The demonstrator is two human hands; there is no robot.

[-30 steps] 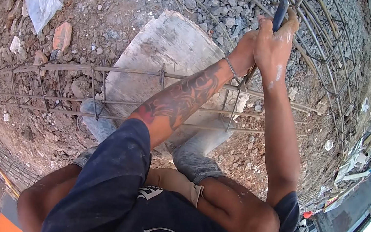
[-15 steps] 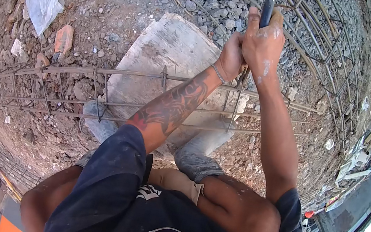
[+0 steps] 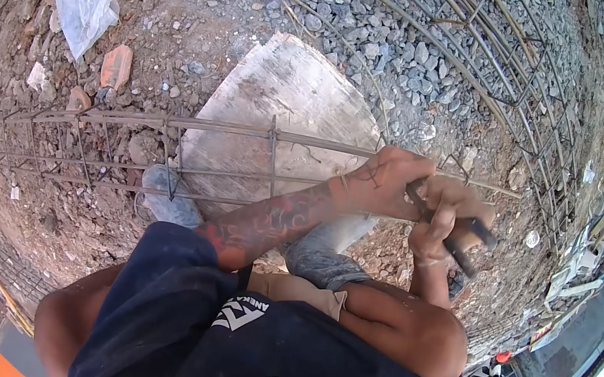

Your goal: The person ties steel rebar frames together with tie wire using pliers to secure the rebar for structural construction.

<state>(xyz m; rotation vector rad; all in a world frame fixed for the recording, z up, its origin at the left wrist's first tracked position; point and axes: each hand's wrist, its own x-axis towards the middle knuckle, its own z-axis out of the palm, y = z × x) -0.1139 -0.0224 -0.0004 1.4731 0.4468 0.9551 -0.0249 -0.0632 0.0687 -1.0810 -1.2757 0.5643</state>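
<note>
Dark-handled pincers (image 3: pixel 460 253) are gripped in my right hand (image 3: pixel 450 211), their two handles pointing down and to the right, slightly blurred. My left hand (image 3: pixel 390 181) is closed just left of the pincers' head, over the top bars of a rebar cage (image 3: pixel 232 128). What its fingers hold is hidden. The cage lies across in front of my knees, with a stirrup (image 3: pixel 272 155) left of my hands. Beneath the cage is a worn, pale wooden board (image 3: pixel 281 80).
A second rebar cage (image 3: pixel 491 76) curves along the upper right beside grey gravel (image 3: pixel 356 16). A clear plastic bag (image 3: pixel 84 5) and a broken brick (image 3: pixel 116 67) lie on the rubble at left. My boot (image 3: pixel 168 193) stands beside the board.
Both hands have come down toward me and to the right. The pincers have swung from upright to slanting down right. My right elbow is more bent.
</note>
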